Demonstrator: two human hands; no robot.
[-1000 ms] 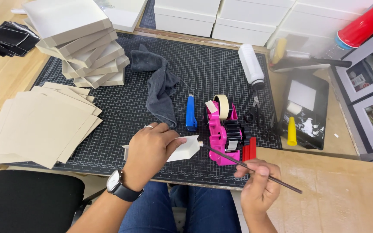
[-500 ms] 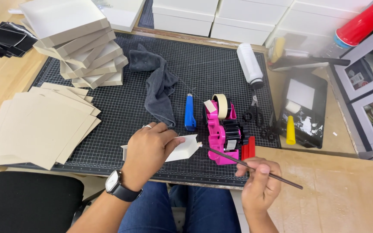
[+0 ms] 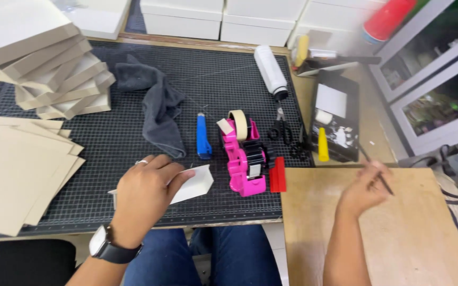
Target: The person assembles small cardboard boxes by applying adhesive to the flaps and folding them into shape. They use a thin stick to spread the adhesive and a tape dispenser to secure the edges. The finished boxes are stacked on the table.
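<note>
pressing white card (image 3: 194, 182) under left hand (image 3: 144, 193), right hand (image 3: 364, 190) pinching thin stick (image 3: 377, 172)

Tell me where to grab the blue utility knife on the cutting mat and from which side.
Grip the blue utility knife across the middle of its handle, coming from straight above. It lies flat and lengthwise on the cutting mat, its long sides exposed, with gaps to the grey cloth on one side and the pink tape dispenser on the other.

White boxes (image 3: 223, 18) along far edge
</note>
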